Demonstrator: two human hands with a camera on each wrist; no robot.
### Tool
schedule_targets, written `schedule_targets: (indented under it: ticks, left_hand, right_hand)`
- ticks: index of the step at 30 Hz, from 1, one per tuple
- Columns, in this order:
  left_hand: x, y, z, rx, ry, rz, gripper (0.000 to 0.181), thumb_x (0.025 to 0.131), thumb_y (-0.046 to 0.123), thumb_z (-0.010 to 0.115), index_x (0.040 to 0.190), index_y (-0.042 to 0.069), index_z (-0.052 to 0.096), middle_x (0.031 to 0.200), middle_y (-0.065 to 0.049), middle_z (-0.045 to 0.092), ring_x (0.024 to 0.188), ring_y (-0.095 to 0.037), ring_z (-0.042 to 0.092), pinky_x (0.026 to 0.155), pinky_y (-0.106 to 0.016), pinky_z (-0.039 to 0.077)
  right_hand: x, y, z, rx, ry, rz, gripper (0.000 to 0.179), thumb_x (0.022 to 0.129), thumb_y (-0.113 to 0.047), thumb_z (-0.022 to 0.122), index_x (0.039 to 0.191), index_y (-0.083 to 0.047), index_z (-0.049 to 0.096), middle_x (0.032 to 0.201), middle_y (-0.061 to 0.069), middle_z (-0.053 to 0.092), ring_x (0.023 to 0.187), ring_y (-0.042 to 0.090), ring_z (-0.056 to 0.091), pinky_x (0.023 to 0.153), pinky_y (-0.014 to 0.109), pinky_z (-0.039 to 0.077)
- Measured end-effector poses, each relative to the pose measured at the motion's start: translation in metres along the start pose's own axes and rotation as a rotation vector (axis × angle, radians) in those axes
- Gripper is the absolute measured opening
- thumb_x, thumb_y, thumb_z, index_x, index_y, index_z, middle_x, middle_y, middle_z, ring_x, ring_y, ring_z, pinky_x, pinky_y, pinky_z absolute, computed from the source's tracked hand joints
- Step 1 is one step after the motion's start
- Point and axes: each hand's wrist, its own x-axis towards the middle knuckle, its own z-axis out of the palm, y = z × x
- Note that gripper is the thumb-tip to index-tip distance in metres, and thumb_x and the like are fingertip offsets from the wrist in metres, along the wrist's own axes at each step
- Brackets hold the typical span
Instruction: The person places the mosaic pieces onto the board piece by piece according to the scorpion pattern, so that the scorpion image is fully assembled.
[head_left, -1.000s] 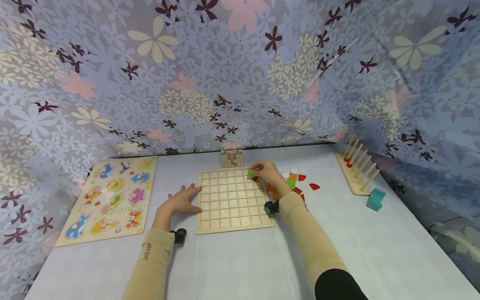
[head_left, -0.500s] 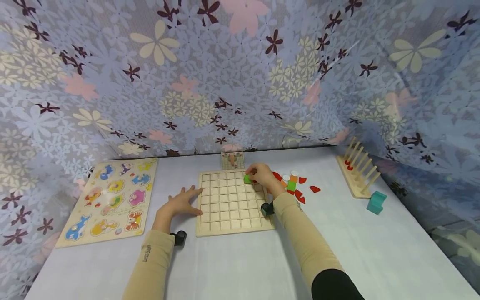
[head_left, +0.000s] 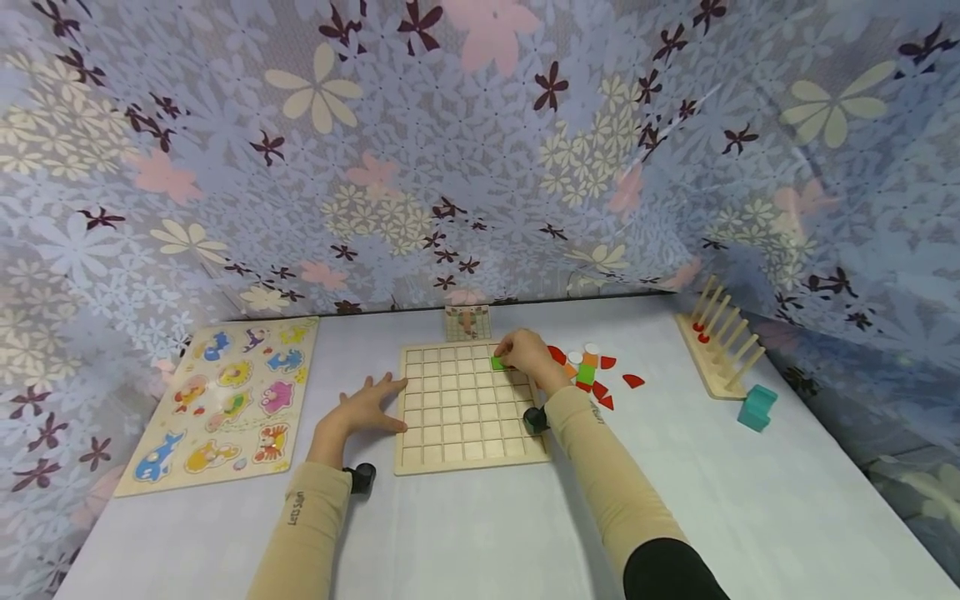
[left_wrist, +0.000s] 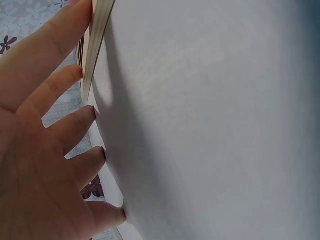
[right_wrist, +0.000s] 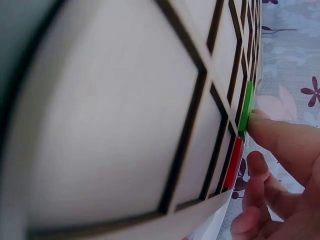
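Observation:
A wooden grid board (head_left: pixel 450 414) lies flat on the white table. My left hand (head_left: pixel 366 406) is beside its left side, fingers spread, thumb and index finger (left_wrist: pixel 52 89) touching the board's edge. At the far right corner my right hand (head_left: pixel 527 353) pinches a green square tile (right_wrist: pixel 246 107) between thumb and fingers, the tile sitting low at a grid cell in the back row. Next to that tile, a red piece (right_wrist: pixel 233 165) occupies the corner cell; the hand covers it in the head view. The other right fingers are curled underneath the palm.
Loose red, green, orange and white pieces (head_left: pixel 586 374) lie right of the board. A small picture card (head_left: pixel 468 323) stands behind it. An animal puzzle board (head_left: pixel 217 404) is at left. A pegged wooden rack (head_left: pixel 708 358) and a teal block (head_left: pixel 757 407) are at right.
My right hand has shifted slightly left and lowered the green tile from above the board to a back-row cell. The left hand has stayed at the board's left edge.

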Motion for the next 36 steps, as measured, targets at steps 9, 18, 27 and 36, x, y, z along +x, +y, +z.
schedule_targets:
  ticks: [9, 18, 27, 36]
  left_hand:
    - [-0.001, -0.001, 0.000, -0.003, 0.008, -0.001, 0.086, 0.072, 0.028, 0.077, 0.144, 0.010, 0.033, 0.151, -0.022, 0.014, 0.136, -0.048, 0.001, 0.094, -0.076, -0.007]
    - [0.000, -0.008, -0.004, -0.031, 0.006, 0.029, 0.092, 0.067, 0.043, 0.079, 0.143, 0.016, 0.035, 0.151, -0.022, 0.015, 0.135, -0.049, 0.001, 0.091, -0.077, -0.011]
    - [-0.001, 0.001, -0.003, -0.002, -0.004, -0.018, 0.086, 0.073, 0.029, 0.077, 0.144, 0.011, 0.032, 0.152, -0.021, 0.013, 0.137, -0.046, 0.000, 0.096, -0.075, -0.007]
    - [0.004, -0.003, 0.002, -0.017, 0.011, -0.009, 0.086, 0.071, 0.033, 0.077, 0.143, 0.015, 0.035, 0.151, -0.021, 0.015, 0.137, -0.046, 0.001, 0.095, -0.074, -0.010]
  right_hand:
    - [-0.003, 0.005, -0.001, 0.060, 0.039, -0.051, 0.017, 0.083, -0.012, 0.067, 0.100, -0.008, 0.065, 0.101, 0.011, 0.061, 0.093, 0.025, 0.056, 0.076, 0.036, 0.049]
    - [-0.007, 0.031, -0.017, 0.163, 0.069, -0.059, 0.019, 0.088, -0.013, 0.060, 0.105, -0.005, 0.064, 0.099, 0.014, 0.059, 0.084, 0.026, 0.055, 0.066, 0.033, 0.046]
    - [-0.024, 0.067, -0.044, 0.218, 0.115, 0.025, 0.024, 0.088, -0.006, 0.057, 0.111, 0.000, 0.061, 0.100, 0.017, 0.058, 0.080, 0.027, 0.054, 0.066, 0.030, 0.047]
    - [-0.039, 0.101, -0.068, 0.206, 0.158, 0.094, 0.030, 0.085, 0.003, 0.051, 0.114, 0.004, 0.058, 0.105, 0.022, 0.057, 0.082, 0.026, 0.054, 0.063, 0.027, 0.047]
